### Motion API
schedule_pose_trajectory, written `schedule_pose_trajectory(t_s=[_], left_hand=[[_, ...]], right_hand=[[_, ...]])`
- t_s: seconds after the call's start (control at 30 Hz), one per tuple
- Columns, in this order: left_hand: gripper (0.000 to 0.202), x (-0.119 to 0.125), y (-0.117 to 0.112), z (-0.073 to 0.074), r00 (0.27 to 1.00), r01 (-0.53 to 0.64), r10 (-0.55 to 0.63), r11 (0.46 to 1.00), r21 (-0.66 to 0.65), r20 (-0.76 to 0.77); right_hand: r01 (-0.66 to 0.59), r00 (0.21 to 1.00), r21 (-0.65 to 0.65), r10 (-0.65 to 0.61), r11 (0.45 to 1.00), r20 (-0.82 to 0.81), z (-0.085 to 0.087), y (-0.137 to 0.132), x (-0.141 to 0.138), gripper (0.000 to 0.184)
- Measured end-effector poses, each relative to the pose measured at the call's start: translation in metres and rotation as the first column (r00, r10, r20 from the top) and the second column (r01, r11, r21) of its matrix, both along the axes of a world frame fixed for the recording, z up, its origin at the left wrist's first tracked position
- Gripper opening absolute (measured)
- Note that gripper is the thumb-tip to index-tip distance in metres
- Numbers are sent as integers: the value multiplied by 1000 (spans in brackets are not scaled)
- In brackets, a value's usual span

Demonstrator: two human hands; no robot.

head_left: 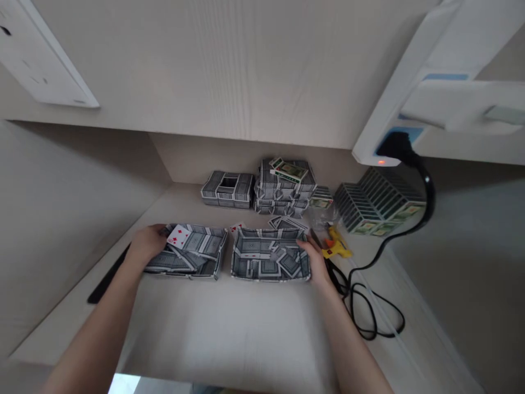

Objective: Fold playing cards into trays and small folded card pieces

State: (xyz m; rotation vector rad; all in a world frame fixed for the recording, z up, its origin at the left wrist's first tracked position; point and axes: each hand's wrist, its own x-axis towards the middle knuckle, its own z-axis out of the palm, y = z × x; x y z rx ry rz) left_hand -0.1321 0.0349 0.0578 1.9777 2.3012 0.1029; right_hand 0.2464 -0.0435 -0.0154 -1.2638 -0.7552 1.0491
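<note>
Two open boxes built from grey-backed playing cards stand side by side on the desk. My left hand (pixel 148 244) grips the far-left end of the left box (pixel 211 268). Inside it lie loose cards, with a face-up red diamond card (pixel 179 236) on top. My right hand (pixel 314 258) holds the right end of the right box (pixel 235 268), its thumb over the rim. Grey card pieces (pixel 268 267) cover the floor of that box. A few loose cards (pixel 287 222) lie behind it.
Behind are a card box with an opening (pixel 227 190) and stacked card boxes (pixel 283 189) topped by a card pack (pixel 291 171). Rows of packs (pixel 377 205) fill the right back. A yellow glue gun (pixel 337 244), black cable (pixel 371 314) and long black object (pixel 107 278) lie nearby.
</note>
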Motion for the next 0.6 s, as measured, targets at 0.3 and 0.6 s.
schedule_pose_trajectory(t_s=[0.3, 0.6], left_hand=[[35, 75, -35, 35, 933, 259, -332, 887, 382, 137], [36, 193, -45, -10, 606, 794, -757, 593, -131, 245]], right_hand=[[137, 895, 248, -227, 959, 385, 6, 1, -4, 33], [36, 638, 407, -335, 913, 694, 20, -12, -8, 16]])
